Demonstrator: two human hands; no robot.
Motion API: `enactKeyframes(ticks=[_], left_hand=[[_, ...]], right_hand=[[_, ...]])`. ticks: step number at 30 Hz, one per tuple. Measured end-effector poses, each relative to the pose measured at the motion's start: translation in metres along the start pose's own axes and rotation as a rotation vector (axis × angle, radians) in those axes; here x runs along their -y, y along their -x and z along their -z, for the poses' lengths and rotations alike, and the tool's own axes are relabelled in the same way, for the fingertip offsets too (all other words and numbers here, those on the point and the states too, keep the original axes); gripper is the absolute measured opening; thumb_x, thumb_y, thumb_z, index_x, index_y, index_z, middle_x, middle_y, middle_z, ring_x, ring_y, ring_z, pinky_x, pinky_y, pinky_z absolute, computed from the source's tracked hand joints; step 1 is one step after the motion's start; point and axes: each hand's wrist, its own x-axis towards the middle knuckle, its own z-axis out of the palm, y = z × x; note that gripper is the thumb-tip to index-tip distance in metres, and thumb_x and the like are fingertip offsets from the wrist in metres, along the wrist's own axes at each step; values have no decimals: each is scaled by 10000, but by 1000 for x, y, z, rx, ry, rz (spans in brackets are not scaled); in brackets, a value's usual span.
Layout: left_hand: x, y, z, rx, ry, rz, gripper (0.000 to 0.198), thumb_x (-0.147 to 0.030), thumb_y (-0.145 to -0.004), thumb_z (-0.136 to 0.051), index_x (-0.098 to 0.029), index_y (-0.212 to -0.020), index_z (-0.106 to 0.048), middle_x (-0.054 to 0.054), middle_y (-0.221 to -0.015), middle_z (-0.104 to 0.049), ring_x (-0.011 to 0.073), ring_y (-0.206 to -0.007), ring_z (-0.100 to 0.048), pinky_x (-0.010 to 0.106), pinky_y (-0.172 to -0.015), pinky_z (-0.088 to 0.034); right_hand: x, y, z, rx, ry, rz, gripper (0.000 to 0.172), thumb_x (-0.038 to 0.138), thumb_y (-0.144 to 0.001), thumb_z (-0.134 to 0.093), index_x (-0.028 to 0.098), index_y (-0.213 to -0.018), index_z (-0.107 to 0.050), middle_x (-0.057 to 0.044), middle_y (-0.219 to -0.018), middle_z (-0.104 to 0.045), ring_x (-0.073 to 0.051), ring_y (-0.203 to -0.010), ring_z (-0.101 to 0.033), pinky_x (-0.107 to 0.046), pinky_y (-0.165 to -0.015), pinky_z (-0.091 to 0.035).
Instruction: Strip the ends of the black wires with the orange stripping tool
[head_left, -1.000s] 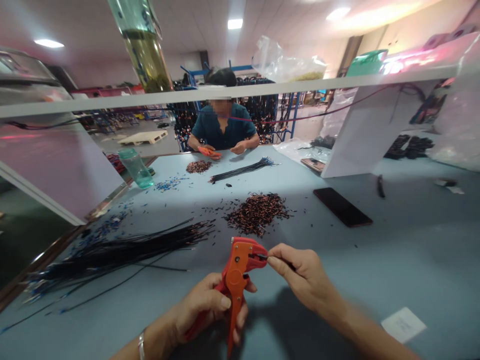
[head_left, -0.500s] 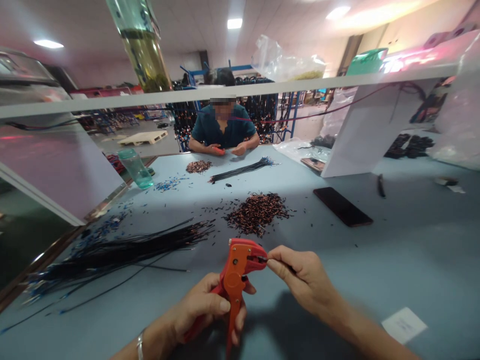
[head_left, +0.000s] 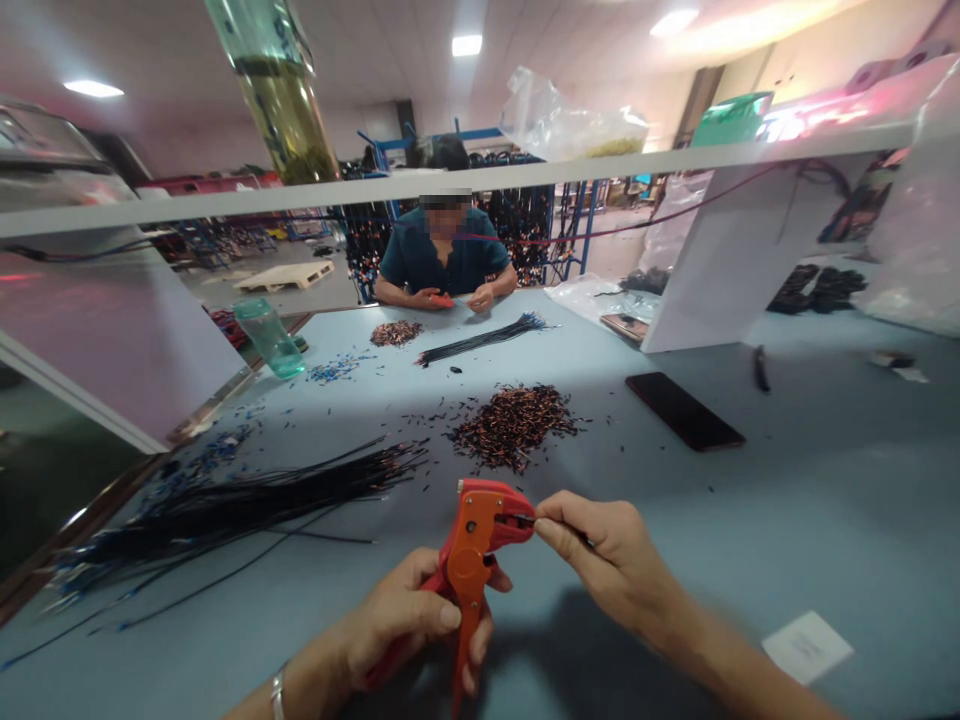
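My left hand (head_left: 420,620) is wrapped round the handles of a red and orange wire stripper (head_left: 472,550), whose jaws point right. Between thumb and forefinger my right hand (head_left: 600,550) pinches a dark wire (head_left: 576,535) with its end in the stripper's jaws. Most of that wire is hidden by the right hand. Just beyond the tool lies a heap of short black and copper offcuts (head_left: 514,425). A bundle of long black wires (head_left: 255,505), with blue bits at the near end, rests to the left.
Across the table a person (head_left: 446,250) holds a red tool. A black phone (head_left: 684,411) lies right of the offcuts, a paper label (head_left: 808,646) at lower right. A teal bottle (head_left: 270,338) stands at left. Overhead runs a white shelf (head_left: 525,180); beneath it is a smaller wire bundle (head_left: 480,341).
My hands, the stripper and the wire keep almost the same position. The view has shifted very slightly, and the person opposite has moved their hands a little.
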Motion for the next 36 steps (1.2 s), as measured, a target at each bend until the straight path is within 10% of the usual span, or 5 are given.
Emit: enactKeyframes(ticks=[36], left_hand=[[5,-4,-6,-101,-47,31,411,-427,-691,-772,-124,-933,-636,7,-538,-608,107,-361,-536,203,-376,-460]], right_hand=[[-4,0,-3,-22,-63,61,299,276,-953,-464,181,-729,-638,32,-586,-470,-110,-518,-389,-227,-490,-341]])
